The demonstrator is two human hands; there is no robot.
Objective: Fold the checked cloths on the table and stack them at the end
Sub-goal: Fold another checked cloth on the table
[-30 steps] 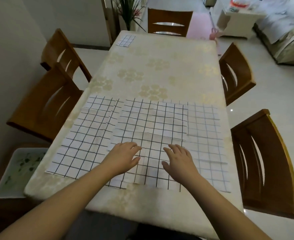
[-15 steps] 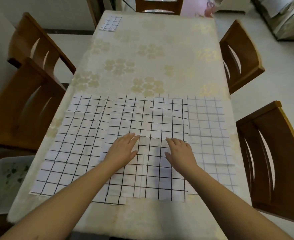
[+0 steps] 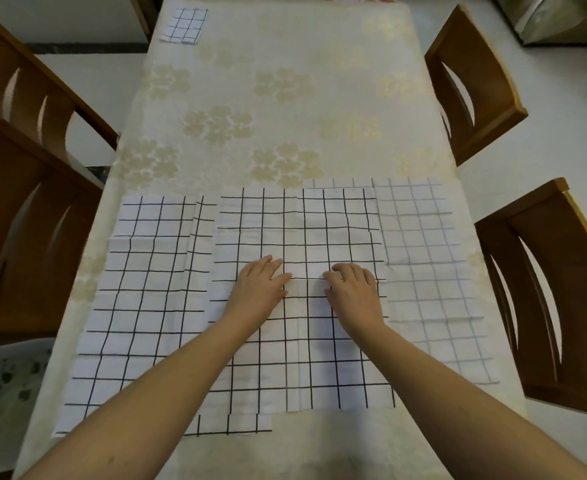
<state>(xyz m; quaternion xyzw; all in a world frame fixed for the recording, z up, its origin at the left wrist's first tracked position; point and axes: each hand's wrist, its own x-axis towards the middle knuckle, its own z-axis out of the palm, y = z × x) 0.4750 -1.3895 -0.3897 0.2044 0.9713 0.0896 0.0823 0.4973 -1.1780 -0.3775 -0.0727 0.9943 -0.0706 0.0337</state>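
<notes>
Long bench (image 3: 285, 98) under cream floral cover. Two wooden chairs left (image 3: 25, 220), two right (image 3: 544, 289). Pale glossy floor (image 3: 562, 109). White tray with green print (image 3: 4, 382) at lower left.

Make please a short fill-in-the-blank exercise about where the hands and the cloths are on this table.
1. Both hands, the left hand and the right hand, rest on the ____ checked cloth.
2. The small folded cloth lies at the table's far ____ corner.
3. The cloth with the faintest lines lies on the ____ side.

Missing words: middle; left; right
</notes>
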